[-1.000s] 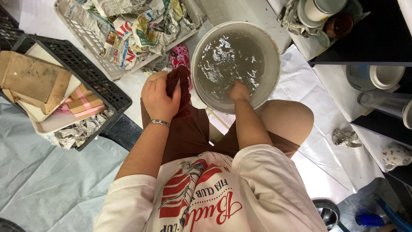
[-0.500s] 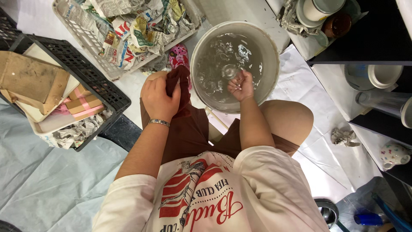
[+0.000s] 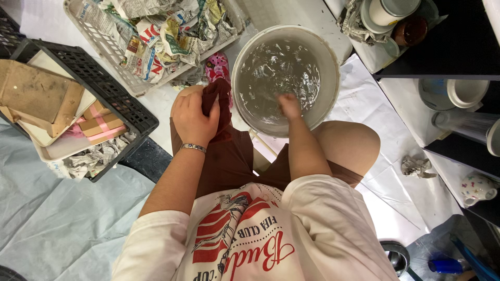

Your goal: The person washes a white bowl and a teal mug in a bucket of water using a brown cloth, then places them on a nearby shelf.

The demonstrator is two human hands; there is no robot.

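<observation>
A white bucket (image 3: 329, 62) of grey, rippling water stands on the floor between my knees. My right hand (image 3: 288, 105) dips into the water near the bucket's near wall; its fingers are blurred and partly under the surface, so what they hold is hidden. My left hand (image 3: 194, 118) rests on my left knee, fingers closed on a bunched dark red cloth (image 3: 217, 99). A metal bracelet (image 3: 193, 148) sits on that wrist. I sit in brown shorts and a white printed shirt.
A light crate of crumpled newspaper (image 3: 156, 31) lies beyond my left knee. A black crate with cardboard and boxes (image 3: 62, 109) sits at left on a grey sheet. Dark shelves with cups (image 3: 463, 93) and a patterned mug (image 3: 476, 188) stand at right. White paper covers the floor.
My right hand lifted slightly in the water, then sank back toward the bucket's near side, stirring ripples. The left hand stays on the cloth.
</observation>
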